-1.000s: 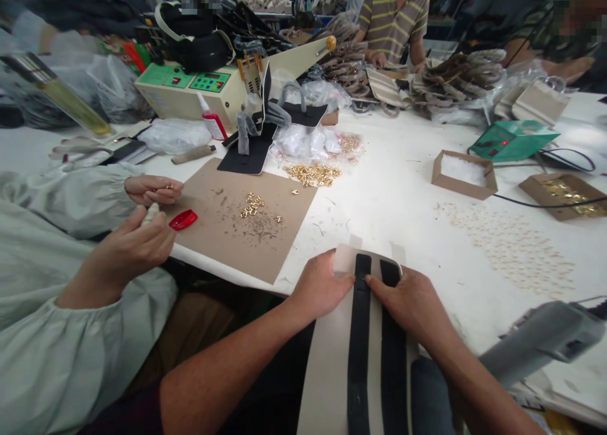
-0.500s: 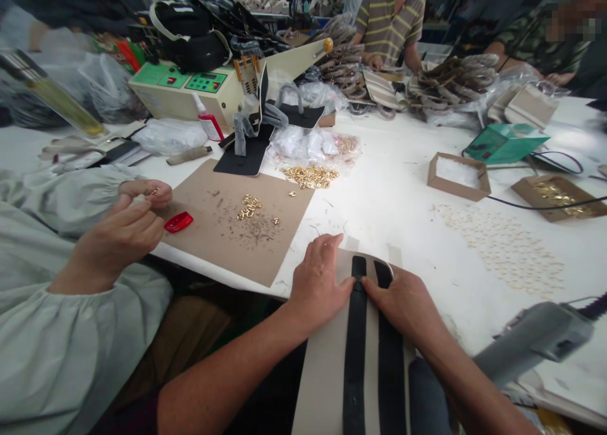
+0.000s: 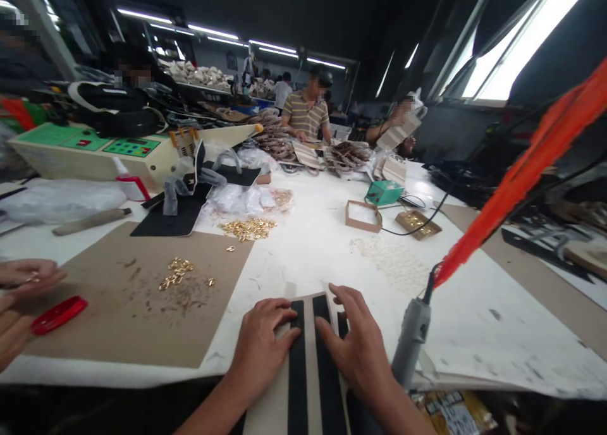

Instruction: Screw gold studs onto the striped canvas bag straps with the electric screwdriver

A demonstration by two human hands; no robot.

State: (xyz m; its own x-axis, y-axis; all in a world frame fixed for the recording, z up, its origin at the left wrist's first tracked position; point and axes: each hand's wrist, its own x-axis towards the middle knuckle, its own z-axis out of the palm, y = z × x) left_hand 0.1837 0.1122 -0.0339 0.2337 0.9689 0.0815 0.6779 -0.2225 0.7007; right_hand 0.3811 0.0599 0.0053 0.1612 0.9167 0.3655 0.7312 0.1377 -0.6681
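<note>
A beige panel [image 3: 309, 359] with black strips lies in front of me, its far end over the table edge. My left hand [image 3: 264, 341] grips its left side, thumb and fingertips on the left black strip [image 3: 297, 391]. Over the panel's right side is my right hand [image 3: 360, 343], open, fingers spread and raised, its thumb at the right black strip [image 3: 329, 384]. Right of that hand stands a grey tool handle [image 3: 411, 337] with an orange-red wrapped cord [image 3: 512, 182]. The panel's near end runs out of view.
At left, a co-worker's hands [image 3: 28, 289] are near a red dish [image 3: 59, 315] and brown board [image 3: 114, 340]. Gold metal pieces [image 3: 249, 228] lie in piles. A green-topped machine [image 3: 90, 160], small boxes [image 3: 363, 215] and a green device [image 3: 384, 193] stand farther back.
My view has tilted up and turned right. My right hand's fingers have lifted and spread from the panel's edge. The two thumbs, close together before, are now apart on separate strips.
</note>
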